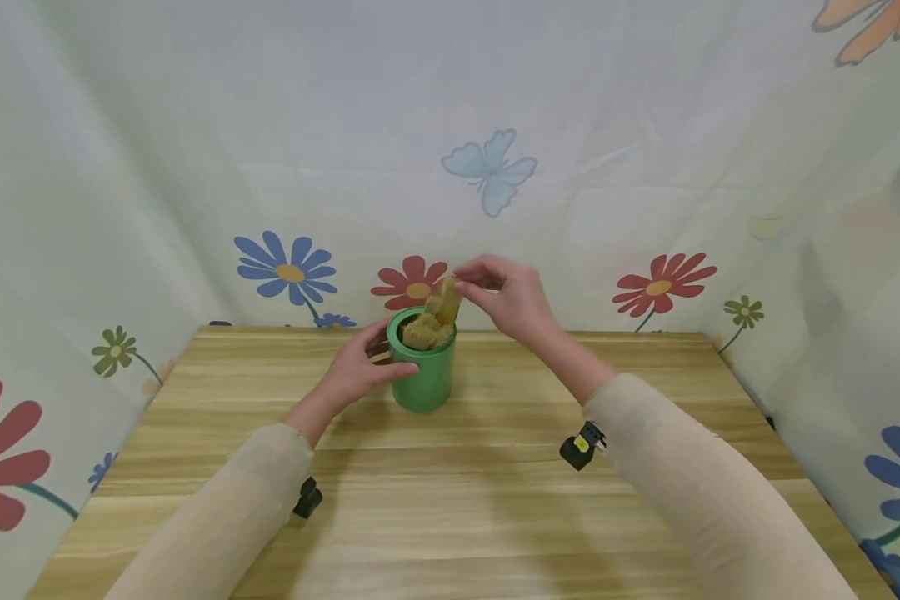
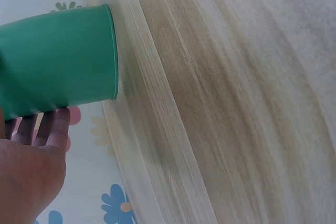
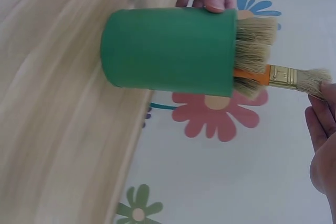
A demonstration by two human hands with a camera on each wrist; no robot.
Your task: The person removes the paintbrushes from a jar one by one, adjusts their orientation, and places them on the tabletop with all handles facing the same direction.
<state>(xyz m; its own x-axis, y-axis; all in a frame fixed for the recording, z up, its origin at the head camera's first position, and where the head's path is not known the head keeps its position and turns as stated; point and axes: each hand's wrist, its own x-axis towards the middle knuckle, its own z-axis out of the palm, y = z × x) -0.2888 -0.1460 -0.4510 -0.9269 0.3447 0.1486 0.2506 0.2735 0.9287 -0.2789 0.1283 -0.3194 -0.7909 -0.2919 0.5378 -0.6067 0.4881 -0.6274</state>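
Observation:
A green cylindrical container point(image 1: 423, 379) stands upright near the table's back edge, with several paintbrushes point(image 3: 254, 38) in it, bristles up. My left hand point(image 1: 356, 364) holds the container from its left side, thumb across the front and fingers behind. Above the rim, my right hand point(image 1: 512, 297) pinches the bristles of one paintbrush point(image 3: 283, 76). This brush sits higher than the others; its metal band and the top of its orange handle show, while the lower handle is hidden inside the container.
The wooden table point(image 1: 435, 500) carries the container near its back edge. Behind it hangs a white cloth point(image 1: 570, 100) printed with flowers and a butterfly, and more cloth closes in both sides. A small black camera point(image 1: 579, 447) is worn at my right wrist.

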